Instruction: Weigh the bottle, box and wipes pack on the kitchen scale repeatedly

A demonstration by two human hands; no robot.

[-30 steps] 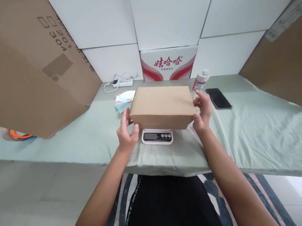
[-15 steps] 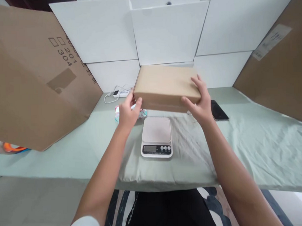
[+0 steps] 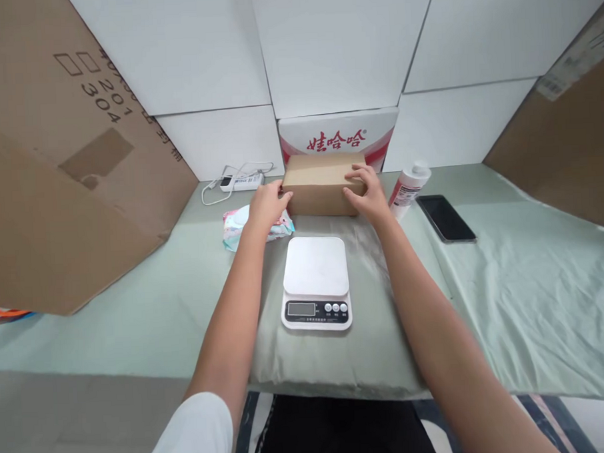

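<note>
Both hands, the left hand [image 3: 267,206] and the right hand [image 3: 368,193], clasped the ends of a cardboard box [image 3: 320,183] set near the worktop's [image 3: 509,271] far edge, each grip pressed flat against it, apparently steadying it behind the bare kitchen scale [image 3: 316,282].

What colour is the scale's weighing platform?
White; the scale has a dark display strip at its front edge. Head view shows it clearly.

Both hands [image 3: 318,200] on cardboard box [image 3: 320,183]
</note>
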